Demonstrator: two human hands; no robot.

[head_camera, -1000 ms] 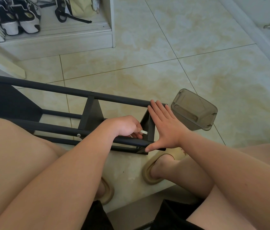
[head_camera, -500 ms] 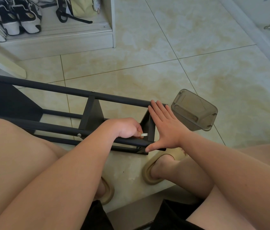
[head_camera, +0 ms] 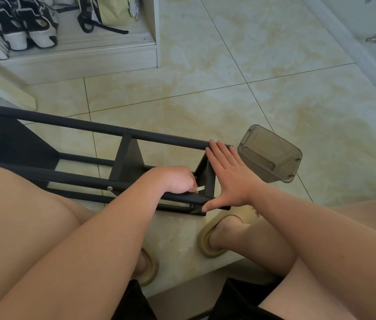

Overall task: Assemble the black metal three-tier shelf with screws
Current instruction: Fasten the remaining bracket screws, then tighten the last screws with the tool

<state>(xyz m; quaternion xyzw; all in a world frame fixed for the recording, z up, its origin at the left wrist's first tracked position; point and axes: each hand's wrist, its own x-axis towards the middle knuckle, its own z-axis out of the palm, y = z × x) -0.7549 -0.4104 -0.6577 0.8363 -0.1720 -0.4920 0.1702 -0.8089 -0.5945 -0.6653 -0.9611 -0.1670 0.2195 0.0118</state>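
Since a second ago: the left hand (head_camera: 178, 179) has edged slightly toward the end panel (head_camera: 206, 179), and the tip of the small silver tool (head_camera: 200, 188) it holds sits a little lower. The right hand (head_camera: 226, 179) and the shelf (head_camera: 66, 123) have not shifted.

Shelf: black metal, lying on its side on the tiled floor (head_camera: 228, 100), in front of the seated person's knees. Its long axis runs left to right across the view, sloping a little toward the viewer at the right. Its right end stops just beside a tinted plastic box (head_camera: 270, 153); its left end runs out of view. Two long rails are uppermost. A middle panel (head_camera: 127, 160) and the end panel stand crosswise between them. A screw head (head_camera: 110, 188) shows on the near rail.

Left hand: fingers curled, pinching the silver tool between the two rails, just left of the end panel. The tool points right, at that panel.

Right hand: flat against the outer face of the end panel, fingers straight and together, tips touching the far rail, thumb spread wide and lying along the near rail's end.

Around: tan sandals (head_camera: 207, 241) on the feet below the shelf; shoes (head_camera: 20, 26) and a pale bag (head_camera: 113, 10) in a low cabinet (head_camera: 78, 61) at upper left.
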